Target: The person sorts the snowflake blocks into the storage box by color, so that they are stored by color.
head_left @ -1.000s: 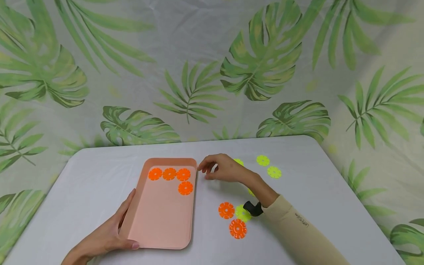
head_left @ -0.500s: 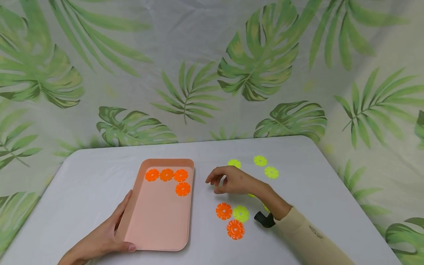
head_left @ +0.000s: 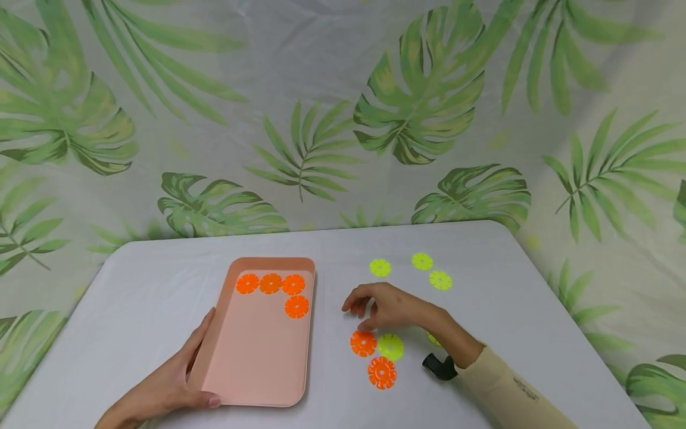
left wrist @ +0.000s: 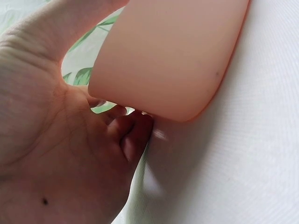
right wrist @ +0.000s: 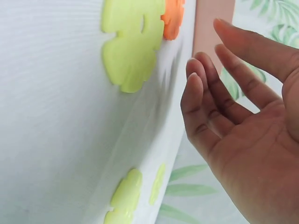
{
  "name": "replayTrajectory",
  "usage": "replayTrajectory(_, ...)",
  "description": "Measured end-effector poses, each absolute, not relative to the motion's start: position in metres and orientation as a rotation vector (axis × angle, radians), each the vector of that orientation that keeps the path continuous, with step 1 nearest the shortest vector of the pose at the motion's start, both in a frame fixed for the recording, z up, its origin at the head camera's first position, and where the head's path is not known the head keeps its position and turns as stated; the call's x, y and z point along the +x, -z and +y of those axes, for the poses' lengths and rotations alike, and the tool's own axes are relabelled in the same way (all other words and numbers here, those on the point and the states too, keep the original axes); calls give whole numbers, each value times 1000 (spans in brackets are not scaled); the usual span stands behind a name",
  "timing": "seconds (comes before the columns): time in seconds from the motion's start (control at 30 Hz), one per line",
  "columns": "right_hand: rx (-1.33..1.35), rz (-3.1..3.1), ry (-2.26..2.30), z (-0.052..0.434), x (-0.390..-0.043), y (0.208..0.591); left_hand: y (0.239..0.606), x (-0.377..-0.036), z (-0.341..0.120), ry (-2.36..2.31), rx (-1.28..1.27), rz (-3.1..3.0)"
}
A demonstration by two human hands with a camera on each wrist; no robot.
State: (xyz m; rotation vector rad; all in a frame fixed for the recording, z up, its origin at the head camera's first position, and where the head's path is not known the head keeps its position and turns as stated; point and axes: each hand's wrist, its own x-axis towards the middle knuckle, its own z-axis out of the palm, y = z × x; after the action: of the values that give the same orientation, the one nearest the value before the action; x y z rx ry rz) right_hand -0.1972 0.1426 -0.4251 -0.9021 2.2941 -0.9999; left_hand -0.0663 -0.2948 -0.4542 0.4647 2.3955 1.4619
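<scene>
My left hand [head_left: 166,390] grips the lower-left rim of the smooth peach plastic tray [head_left: 257,363] at frame centre, while my right hand [head_left: 388,307], fingers loosely spread and holding nothing, hovers just above the notched orange plastic disc [head_left: 363,344] on the open white table [head_left: 509,310].

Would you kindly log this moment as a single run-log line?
left hand: holds pink tray corner | right hand: empty, above orange disc | tray: four orange discs
</scene>
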Motion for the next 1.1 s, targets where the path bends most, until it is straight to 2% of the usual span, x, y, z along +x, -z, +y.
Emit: replayTrajectory(1.1,-1013,2246,802,155,-189,430,454,-67,-294,-1497,472,2375)
